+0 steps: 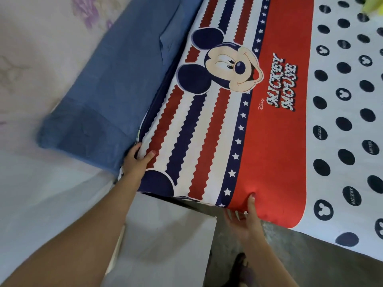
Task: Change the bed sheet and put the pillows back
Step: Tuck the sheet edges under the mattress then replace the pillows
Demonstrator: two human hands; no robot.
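Red, white and navy bed sheet (pixel 238 125) lay spread over the bed, beside a blue pillow (pixel 107 96). The left hand (pixel 135 160) pinched its corner edge, and the right hand (pixel 246 220) gripped its red edge, thumb on top.

Blue cloth (pixel 107 96) crowds the sheet's (pixel 207 141) left edge.
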